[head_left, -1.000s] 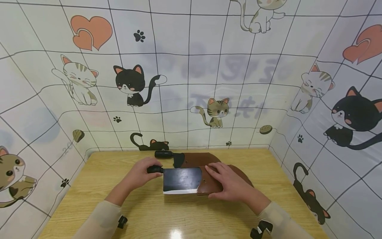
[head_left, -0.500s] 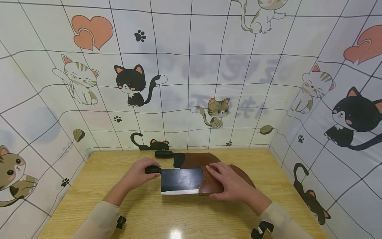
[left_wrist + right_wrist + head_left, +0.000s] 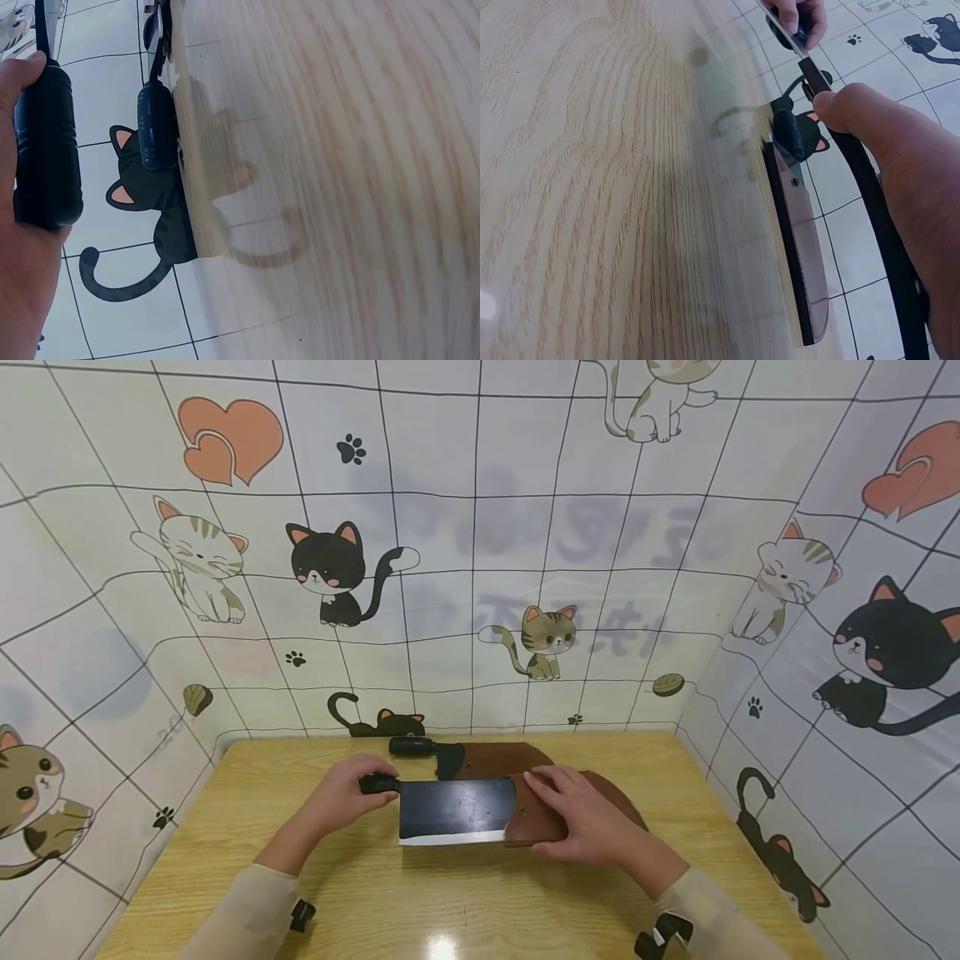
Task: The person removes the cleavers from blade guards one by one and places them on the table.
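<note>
My left hand (image 3: 347,795) grips the black handle (image 3: 378,783) of a cleaver, also seen as a ridged handle (image 3: 49,146) in the left wrist view. The broad dark blade (image 3: 453,806) with its bright lower edge is bare on the left. Its right end is hidden inside a brown leather sheath (image 3: 522,827). My right hand (image 3: 585,814) holds that sheath from the right, thumb on one side and fingers on the other. In the right wrist view, the right thumb presses the sheath's dark edge (image 3: 870,187). Both hands hold the cleaver and sheath above the table.
Behind, a second knife in a brown sheath (image 3: 498,760) lies at the table's back edge, its black handle (image 3: 411,747) pointing left. The wooden table (image 3: 420,902) meets a cat-patterned cloth wall (image 3: 442,677) at the back, with cloth on both sides.
The left hand has shifted left with the handle, and the right hand slightly right with the sheath. More of the blade now shows outside the sheath. The second knife has stayed put.
</note>
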A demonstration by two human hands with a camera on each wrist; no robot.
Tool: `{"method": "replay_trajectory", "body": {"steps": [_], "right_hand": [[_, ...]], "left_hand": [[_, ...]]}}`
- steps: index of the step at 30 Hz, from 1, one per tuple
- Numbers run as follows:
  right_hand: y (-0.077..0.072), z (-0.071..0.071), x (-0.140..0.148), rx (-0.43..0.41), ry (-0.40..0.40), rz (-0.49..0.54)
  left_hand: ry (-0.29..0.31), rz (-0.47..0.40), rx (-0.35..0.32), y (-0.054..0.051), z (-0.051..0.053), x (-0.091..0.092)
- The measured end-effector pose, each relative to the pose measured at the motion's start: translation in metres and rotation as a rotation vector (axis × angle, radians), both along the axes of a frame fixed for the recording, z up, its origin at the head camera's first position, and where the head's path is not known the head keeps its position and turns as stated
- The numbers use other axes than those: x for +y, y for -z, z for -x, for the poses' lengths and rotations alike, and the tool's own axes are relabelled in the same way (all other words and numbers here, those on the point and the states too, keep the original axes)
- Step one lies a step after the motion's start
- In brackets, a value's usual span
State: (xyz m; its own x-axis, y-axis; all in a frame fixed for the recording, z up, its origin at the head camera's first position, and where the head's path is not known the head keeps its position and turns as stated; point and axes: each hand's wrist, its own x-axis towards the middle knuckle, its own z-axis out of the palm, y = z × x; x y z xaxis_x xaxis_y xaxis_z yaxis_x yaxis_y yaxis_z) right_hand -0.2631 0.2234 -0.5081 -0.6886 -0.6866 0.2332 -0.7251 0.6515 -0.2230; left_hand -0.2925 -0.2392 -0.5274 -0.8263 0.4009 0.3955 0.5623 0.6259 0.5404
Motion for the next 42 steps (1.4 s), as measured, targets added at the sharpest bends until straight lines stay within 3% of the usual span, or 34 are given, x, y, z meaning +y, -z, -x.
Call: {"method": "replay_trajectory", "body": {"steps": [23,32,42], "right_hand": [[0.009,0.005,0.012,0.039,-0.007,0.017],[0.004,0.004,0.015,-0.029,0.036,0.004],[0.002,0.006,0.022,0.010,0.029,0.030]], "left_hand": [[-0.025,-0.015,-0.007,-0.001,-0.002,-0.012],[-0.033,-0.009,-0.002,-0.001,-0.001,-0.017],[-0.041,-0.027,-0.019,-0.005,-0.003,-0.021]]}}
